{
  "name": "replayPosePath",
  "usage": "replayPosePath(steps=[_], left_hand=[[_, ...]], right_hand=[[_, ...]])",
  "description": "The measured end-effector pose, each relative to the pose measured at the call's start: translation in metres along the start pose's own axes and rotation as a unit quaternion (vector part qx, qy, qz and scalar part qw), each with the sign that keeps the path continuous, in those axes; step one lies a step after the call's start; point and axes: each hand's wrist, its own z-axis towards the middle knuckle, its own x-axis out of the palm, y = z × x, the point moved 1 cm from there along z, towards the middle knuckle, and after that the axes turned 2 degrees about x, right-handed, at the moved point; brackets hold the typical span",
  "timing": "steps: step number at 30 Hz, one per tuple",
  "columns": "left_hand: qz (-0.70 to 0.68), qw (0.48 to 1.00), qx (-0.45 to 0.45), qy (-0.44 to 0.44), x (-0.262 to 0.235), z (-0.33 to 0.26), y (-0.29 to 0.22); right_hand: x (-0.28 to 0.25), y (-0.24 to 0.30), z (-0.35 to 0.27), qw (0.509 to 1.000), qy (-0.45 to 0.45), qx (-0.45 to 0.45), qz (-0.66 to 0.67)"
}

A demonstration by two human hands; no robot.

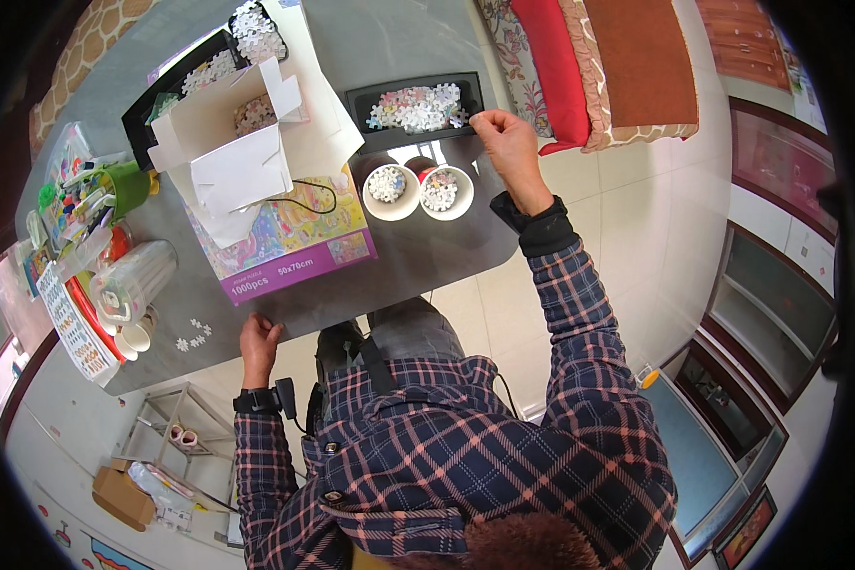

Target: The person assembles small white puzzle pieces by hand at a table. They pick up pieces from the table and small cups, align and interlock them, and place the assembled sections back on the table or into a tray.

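A black tray (413,138) heaped with jigsaw puzzle pieces (418,106), mostly white side up, lies at the far right of the table. At its right end, my right hand (511,152) is closed, thumb and index finger pinched together beside the rim; what they hold is too small to make out. Just nearer stand two white paper cups, the left cup (370,202) and the right cup (465,195), each with puzzle pieces inside. My left hand (259,344) rests at the table's front edge with curled fingers, and anything in them is hidden.
A purple puzzle box (299,269) bears an open white carton (199,142) with pieces inside. More black trays (141,142) stand behind. Several loose pieces (195,334) lie front left, near a clear plastic container (138,280) and a green cup (128,187). A cushioned bench (641,66) stands right.
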Motion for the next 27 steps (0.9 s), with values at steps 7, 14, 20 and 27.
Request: replayPosePath(steps=[7,14,20,27], left_hand=[[-0.016,1.0,-0.004,0.002,0.005,0.002,0.013],[-0.019,1.0,0.005,0.008,0.009,0.006,0.027],[0.01,1.0,0.007,-0.001,0.003,0.002,0.016],[-0.011,1.0,0.014,0.002,0.003,0.004,0.015]], right_hand=[[-0.005,0.011,-0.016,0.969,-0.032,-0.114,-0.219],[0.005,0.024,-0.007,0.938,-0.02,-0.151,-0.312],[0.015,0.04,0.006,0.892,0.029,-0.136,-0.43],[0.024,0.056,0.021,0.848,0.069,-0.114,-0.513]])
